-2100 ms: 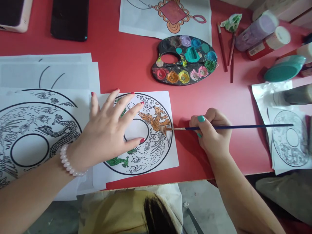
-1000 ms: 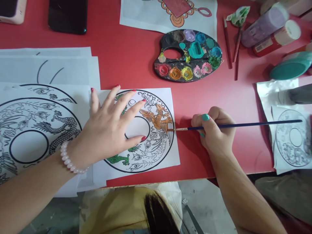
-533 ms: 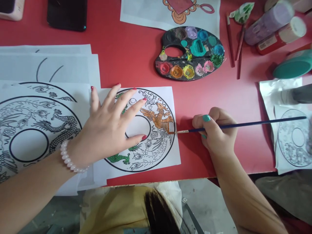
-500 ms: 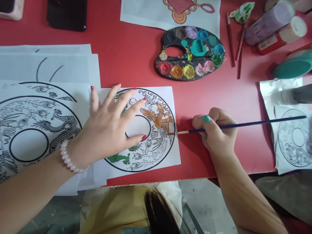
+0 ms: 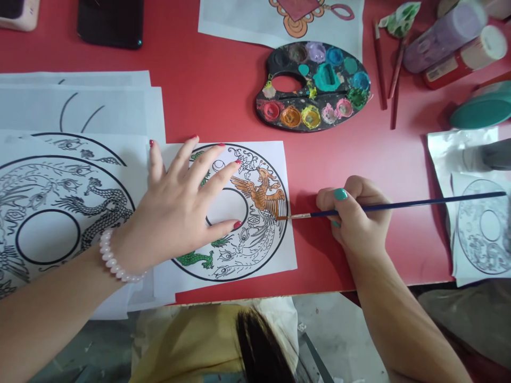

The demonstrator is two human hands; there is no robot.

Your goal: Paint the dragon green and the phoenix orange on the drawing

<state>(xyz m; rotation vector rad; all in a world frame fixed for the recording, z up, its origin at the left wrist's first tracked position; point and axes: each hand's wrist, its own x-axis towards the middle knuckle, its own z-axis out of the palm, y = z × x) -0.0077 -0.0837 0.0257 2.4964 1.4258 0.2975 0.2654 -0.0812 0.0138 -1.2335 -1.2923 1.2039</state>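
With fingers spread, my left hand lies flat over the left part of a printed sheet. On that sheet is a ring-shaped drawing of a phoenix and a dragon. The phoenix is partly coloured orange, and visible pieces of the dragon are green. My right hand is closed around a thin blue paintbrush, to the right of the sheet. The brush's brown tip meets the lower edge of the phoenix's wing, near the ring's right outline. My left palm and fingers hide part of the ring.
Above the sheet lies a paint palette with several colour wells. More printed sheets overlap at the left. A phone, red brushes, paint bottles and a small printed pouch are around. The table's front edge runs below.
Almost nothing differs. The whole view has shifted slightly, and the brush tip stays at the phoenix's wing with both hands in the same pose.
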